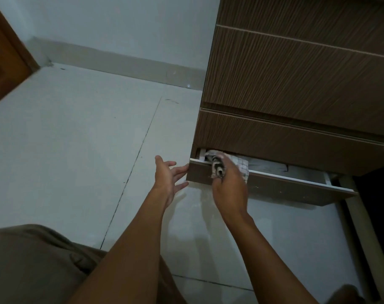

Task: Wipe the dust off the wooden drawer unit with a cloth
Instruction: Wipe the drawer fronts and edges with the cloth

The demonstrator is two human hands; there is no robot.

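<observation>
Right grip (228, 181) bunches cloth (217, 165) on open bottom drawer (274, 187) rim; left hand (168, 177) spread, empty, at drawer corner.
Cloth looks soft, light, prob. slips on laminate — I'd keep it wadded in palm; drawer unit (296, 73) stiff, heavy.

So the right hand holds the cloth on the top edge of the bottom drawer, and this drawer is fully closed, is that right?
Not quite. The right hand does hold the cloth on the top edge of the bottom drawer, but the drawer is pulled partly open, not closed. The head view shows papers inside through the gap.
</observation>
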